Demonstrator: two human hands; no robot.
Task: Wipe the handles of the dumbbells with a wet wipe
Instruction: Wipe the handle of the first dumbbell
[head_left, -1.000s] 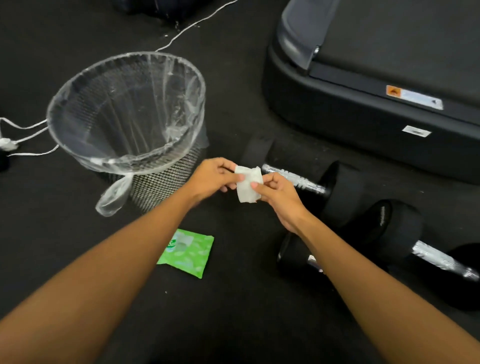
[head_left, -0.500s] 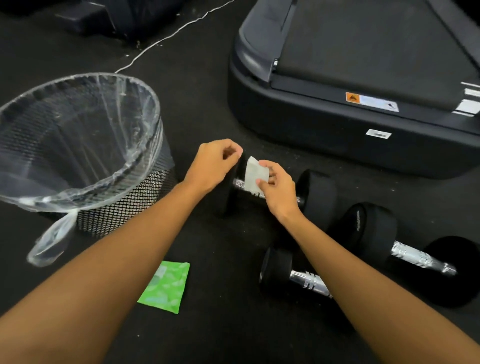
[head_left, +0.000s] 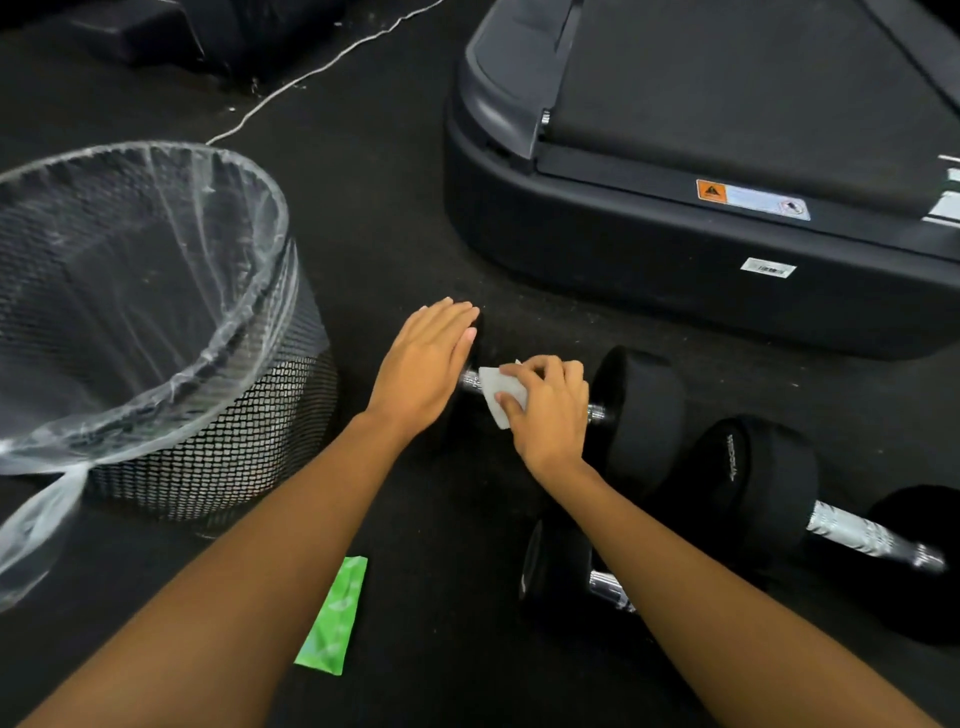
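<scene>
Three black dumbbells with chrome handles lie on the dark floor. The far dumbbell (head_left: 641, 410) lies across the middle of the view. My right hand (head_left: 545, 410) grips a white wet wipe (head_left: 498, 397) wrapped over its chrome handle. My left hand (head_left: 423, 364) rests flat, fingers straight, on that dumbbell's left head, which it mostly hides. A second dumbbell (head_left: 763, 483) lies to the right. A smaller dumbbell (head_left: 561, 571) lies nearer, partly under my right forearm.
A black mesh bin (head_left: 208, 457) lined with a clear plastic bag stands at the left. A green wet-wipe pack (head_left: 335, 618) lies on the floor between my arms. A treadmill base (head_left: 649, 260) fills the upper right. A white cable (head_left: 311, 73) runs across the floor at the back.
Both hands held the wipe in the air; my right hand has brought it down onto the far dumbbell's handle, and my left hand has let go and laid flat on the dumbbell's left head.
</scene>
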